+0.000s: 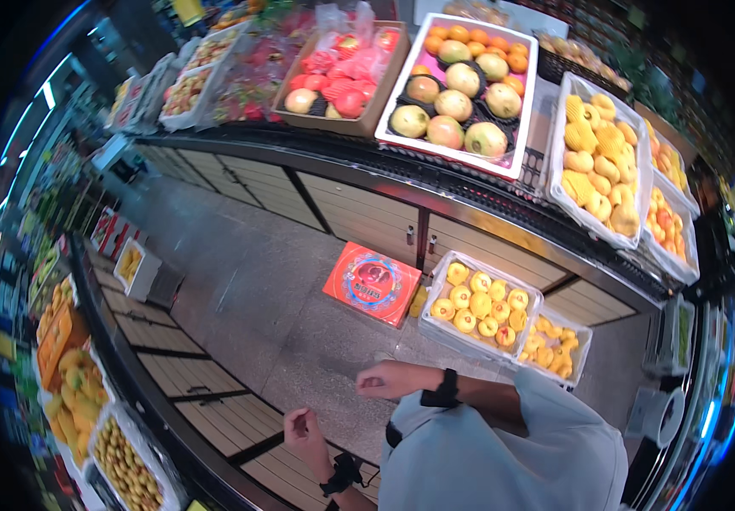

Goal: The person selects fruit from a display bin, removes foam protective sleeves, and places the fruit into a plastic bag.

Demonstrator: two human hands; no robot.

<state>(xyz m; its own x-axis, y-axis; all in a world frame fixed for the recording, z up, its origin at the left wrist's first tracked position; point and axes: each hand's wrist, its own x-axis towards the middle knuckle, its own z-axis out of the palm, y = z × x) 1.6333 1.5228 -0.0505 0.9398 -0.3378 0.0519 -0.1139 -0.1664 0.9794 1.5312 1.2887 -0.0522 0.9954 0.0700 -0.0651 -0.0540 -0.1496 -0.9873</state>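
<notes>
My left hand hangs low beside the wood-slatted cabinet front of the left fruit stand, fingers loosely curled and nothing seen in them. My right hand is held over the floor in front of my shirt, its fingers curled in and also without any visible object. Dark bands circle both wrists. Past the right hand, a red printed cardboard box lies on the floor. Beside it is a lined crate of yellow-red round fruit, and a second lined crate of yellow fruit is partly behind that.
Along the far stand are a cardboard box of red-wrapped fruit, a white foam box of pomegranates and oranges, and a crate of netted yellow peaches. The left stand carries mangoes and small brown fruit. A stone-like floor runs between the stands.
</notes>
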